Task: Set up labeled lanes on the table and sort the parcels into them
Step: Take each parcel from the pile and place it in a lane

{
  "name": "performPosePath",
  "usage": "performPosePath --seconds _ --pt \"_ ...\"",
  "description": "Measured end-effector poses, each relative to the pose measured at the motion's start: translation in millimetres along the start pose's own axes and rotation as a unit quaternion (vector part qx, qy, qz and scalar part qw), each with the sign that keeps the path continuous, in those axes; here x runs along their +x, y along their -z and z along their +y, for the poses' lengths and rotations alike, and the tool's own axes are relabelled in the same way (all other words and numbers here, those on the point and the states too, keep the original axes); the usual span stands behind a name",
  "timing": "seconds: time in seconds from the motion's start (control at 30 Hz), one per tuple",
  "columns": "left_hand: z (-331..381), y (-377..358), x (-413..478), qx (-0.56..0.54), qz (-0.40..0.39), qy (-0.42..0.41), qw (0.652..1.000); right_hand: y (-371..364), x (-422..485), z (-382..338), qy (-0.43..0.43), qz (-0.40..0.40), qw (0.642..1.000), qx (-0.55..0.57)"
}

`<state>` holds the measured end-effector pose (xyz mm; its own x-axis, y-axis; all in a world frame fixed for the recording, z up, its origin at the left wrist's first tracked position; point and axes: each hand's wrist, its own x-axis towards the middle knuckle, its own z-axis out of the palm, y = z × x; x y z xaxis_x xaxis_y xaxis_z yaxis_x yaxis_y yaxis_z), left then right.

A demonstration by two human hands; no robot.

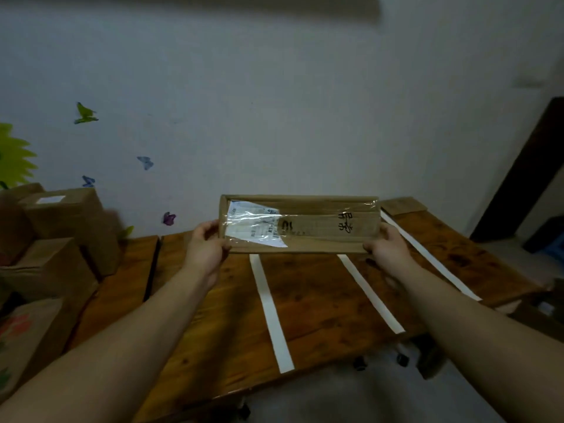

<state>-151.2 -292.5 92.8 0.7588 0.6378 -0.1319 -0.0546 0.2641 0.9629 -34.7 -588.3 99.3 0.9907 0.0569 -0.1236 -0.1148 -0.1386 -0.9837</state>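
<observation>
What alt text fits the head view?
A left hand and right hand hold a flat parcel by its ends over a wooden table marked with three white tape strips. Brown boxes are stacked at left; butterfly stickers dot the wall.

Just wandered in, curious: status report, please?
Left hand and right hand grip flat parcel ends, over table. Three tape strips down. Boxes stacked left.

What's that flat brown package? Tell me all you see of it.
The parcel is a long, flat cardboard box under shiny clear tape, with a white label on its left part and black handwriting on the right. It is held above the table, the left hand gripping one short end, the right hand the other.
</observation>
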Motion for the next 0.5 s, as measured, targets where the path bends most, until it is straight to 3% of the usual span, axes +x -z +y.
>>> performPosePath --seconds 0.13,0.4,0.5 --pt "-14.0 -65.3 -12.5 -0.005 -0.015 -0.013 1.0 57.4 17.2 0.3 0.022 0.026 0.999 0.039" --pt "-41.3 -167.1 -13.3 0.025 -0.091 0.006 0.996 145.7 53.1 8.1 0.033 0.083 0.996 0.007" --pt "-54.3 -201.0 2.6 0.088 -0.112 0.013 0.99 161.0 75.8 17.1 0.022 0.099 0.995 -0.002"
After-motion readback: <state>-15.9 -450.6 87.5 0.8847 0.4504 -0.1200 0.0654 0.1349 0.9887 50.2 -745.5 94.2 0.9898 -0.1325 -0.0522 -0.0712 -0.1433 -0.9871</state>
